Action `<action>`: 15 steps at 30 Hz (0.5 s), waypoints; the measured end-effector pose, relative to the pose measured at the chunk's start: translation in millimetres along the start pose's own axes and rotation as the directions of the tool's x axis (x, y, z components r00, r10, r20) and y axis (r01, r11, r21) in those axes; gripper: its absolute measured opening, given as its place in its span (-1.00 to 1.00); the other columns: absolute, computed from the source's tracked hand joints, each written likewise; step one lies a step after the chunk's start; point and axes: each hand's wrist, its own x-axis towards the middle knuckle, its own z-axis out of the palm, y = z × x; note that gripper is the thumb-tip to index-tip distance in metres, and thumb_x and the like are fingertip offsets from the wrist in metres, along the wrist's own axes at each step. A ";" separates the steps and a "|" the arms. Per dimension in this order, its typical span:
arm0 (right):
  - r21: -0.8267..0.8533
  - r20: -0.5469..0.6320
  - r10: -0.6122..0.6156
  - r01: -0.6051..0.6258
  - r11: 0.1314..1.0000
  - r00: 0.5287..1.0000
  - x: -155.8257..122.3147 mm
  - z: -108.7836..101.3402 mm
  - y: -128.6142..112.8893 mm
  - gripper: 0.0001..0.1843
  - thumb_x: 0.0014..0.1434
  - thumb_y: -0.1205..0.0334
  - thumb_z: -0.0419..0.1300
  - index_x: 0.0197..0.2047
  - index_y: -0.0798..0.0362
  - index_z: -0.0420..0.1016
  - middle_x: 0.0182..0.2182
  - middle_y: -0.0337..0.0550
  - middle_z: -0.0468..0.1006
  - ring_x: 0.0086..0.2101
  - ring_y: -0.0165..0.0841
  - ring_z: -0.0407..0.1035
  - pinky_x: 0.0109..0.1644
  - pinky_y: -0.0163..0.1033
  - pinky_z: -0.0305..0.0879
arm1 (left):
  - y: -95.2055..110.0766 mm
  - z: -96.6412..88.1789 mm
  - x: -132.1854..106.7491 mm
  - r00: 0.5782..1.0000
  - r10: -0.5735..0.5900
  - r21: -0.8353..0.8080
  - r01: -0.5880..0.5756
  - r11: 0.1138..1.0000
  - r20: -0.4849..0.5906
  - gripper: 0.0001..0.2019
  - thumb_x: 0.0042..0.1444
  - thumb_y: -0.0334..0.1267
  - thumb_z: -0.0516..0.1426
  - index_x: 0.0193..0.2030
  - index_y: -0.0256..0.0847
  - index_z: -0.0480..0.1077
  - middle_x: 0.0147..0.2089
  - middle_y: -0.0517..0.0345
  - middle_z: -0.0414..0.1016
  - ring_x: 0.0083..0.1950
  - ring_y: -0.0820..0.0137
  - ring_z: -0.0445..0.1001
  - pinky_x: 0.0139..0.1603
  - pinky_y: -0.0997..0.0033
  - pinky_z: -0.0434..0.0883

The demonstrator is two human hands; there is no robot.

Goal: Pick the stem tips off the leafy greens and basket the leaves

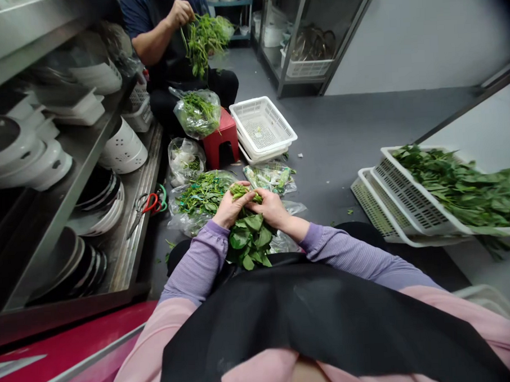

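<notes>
A bunch of leafy greens (249, 239) hangs over my lap, its leaves toward me and its cut stems pointing away. My left hand (231, 208) is closed round the stem end from the left. From the right, my right hand (272, 208) grips the same stems, its thumb close to the left one. Just beyond my hands lies an open plastic bag of thin-stemmed greens (202, 193), partly hidden by my left hand. Another clear bag with greens (271, 178) lies behind my right hand.
A co-worker's hand (181, 14) lifts greens over a bag (197, 112) on a red stool (223, 139). White baskets (264, 126) stand beside it. Leaf-filled baskets (419, 192) are at right. Scissors (152, 204) lie on the left shelf's edge, near stacked dishes (99, 206).
</notes>
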 end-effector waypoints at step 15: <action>0.413 -0.007 0.178 -0.159 0.897 0.984 -5.7 9.7 24.3 -0.61 -0.09 -0.01 0.18 -0.27 0.12 0.39 -0.42 -0.14 0.48 -0.42 -0.39 0.31 -0.28 -0.27 0.25 | 3.0 -5.4 5.7 0.990 -0.100 -0.094 0.110 0.989 0.098 -0.47 -0.47 -0.34 0.38 -0.23 -0.27 0.39 -0.42 0.23 0.41 -0.40 0.49 0.39 -0.27 0.41 0.34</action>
